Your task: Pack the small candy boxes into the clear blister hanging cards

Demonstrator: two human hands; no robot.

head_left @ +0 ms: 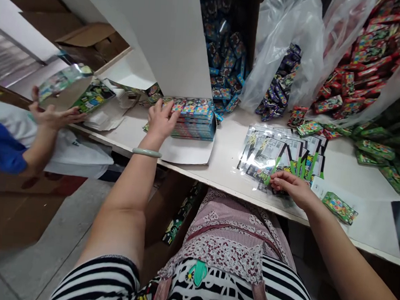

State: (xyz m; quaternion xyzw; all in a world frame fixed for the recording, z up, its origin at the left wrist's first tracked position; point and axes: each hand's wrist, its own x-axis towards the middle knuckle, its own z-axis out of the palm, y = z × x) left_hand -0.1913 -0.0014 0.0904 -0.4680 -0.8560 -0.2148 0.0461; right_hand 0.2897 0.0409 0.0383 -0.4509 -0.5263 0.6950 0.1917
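Note:
My left hand [161,117], fingers spread, rests on the left end of a neat stack of colourful packets [197,122]. The stack sits on a white flap of card [189,154], against an upright white panel. At the table's front edge, my right hand [291,186] has its fingers pinched together at the near edge of a fan of glossy printed plastic sleeves [271,150] with black and green print. The fingers partly hide what they pinch. A green packet [340,208] lies on a white slip just right of that wrist.
Behind are blue packets [226,65], a clear bag of purple packets [280,82] and a bag of red packets [359,74]. Green packets [384,154] pile at the right. At the left, a co-worker's hands [50,114] hold an open printed box [90,96]. Cardboard cartons [81,36] stand behind.

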